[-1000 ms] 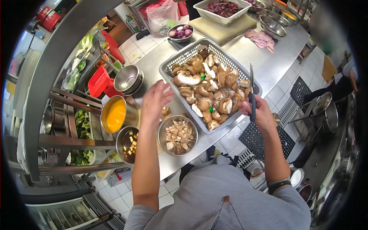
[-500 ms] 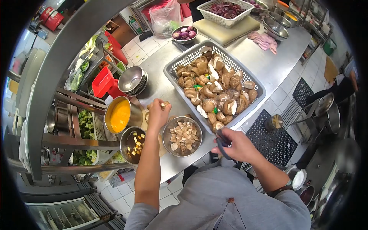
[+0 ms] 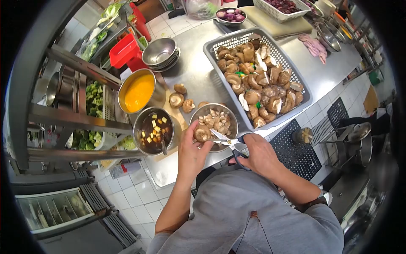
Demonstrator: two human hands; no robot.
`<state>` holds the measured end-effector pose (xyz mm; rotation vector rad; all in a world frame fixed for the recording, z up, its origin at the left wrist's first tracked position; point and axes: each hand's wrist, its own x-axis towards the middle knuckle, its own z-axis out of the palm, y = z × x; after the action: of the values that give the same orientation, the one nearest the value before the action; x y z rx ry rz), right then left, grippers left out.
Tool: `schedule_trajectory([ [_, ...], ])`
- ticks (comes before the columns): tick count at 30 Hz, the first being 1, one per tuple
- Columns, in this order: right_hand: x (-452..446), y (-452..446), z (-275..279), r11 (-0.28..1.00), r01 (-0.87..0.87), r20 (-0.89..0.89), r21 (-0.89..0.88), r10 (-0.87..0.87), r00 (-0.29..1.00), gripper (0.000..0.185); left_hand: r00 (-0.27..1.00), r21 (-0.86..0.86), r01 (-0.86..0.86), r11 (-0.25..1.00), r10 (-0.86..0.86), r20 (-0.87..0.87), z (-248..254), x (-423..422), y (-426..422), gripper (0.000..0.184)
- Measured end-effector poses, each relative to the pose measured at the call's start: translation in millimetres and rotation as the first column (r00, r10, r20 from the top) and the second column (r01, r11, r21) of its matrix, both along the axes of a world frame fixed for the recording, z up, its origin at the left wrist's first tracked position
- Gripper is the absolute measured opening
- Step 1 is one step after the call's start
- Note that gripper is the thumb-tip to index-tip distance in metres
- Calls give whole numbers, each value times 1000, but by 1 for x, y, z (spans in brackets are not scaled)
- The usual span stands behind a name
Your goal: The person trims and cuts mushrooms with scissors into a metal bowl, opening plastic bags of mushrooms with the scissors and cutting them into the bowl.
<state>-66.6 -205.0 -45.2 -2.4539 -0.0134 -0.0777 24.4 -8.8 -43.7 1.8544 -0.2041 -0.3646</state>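
Observation:
My left hand (image 3: 193, 148) is closed on a brown mushroom (image 3: 202, 133), held over the near left side of a steel bowl (image 3: 232, 111) with cut mushroom pieces (image 3: 220, 121) inside. In my right hand (image 3: 259, 153) is a pair of scissors (image 3: 228, 141), its blades parted and pointing at the mushroom. Whether the blades touch it I cannot tell. A grey perforated basket (image 3: 306, 94) heaped with whole mushrooms (image 3: 253, 96) stands just beyond. Several loose mushrooms (image 3: 176, 100) lie on the board and table left of the bowl.
Left of my hand stand a bowl of dark liquid with pale cubes (image 3: 153, 130) and a pot of orange-yellow liquid (image 3: 138, 93). Stacked steel bowls (image 3: 160, 53) sit behind. Metal shelf rails (image 3: 80, 118) run along the left. A pink cloth (image 3: 314, 47) lies at the back right.
My left hand has come from the loose mushrooms back to the bowl, bringing a mushroom. My right hand has moved the scissors inward over the bowl's edge, and the blades now show apart.

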Motion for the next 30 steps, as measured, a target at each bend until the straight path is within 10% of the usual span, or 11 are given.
schedule_trajectory([
  [4,0,3,2,1000,19,4,-15,-19,1000,53,989,-236,21,972,-54,-135,-5,-11,15,61],
  [30,-1,24,-31,1000,-7,-138,-16,4,990,47,923,-90,-281,956,243,-298,-20,-11,9,30],
])
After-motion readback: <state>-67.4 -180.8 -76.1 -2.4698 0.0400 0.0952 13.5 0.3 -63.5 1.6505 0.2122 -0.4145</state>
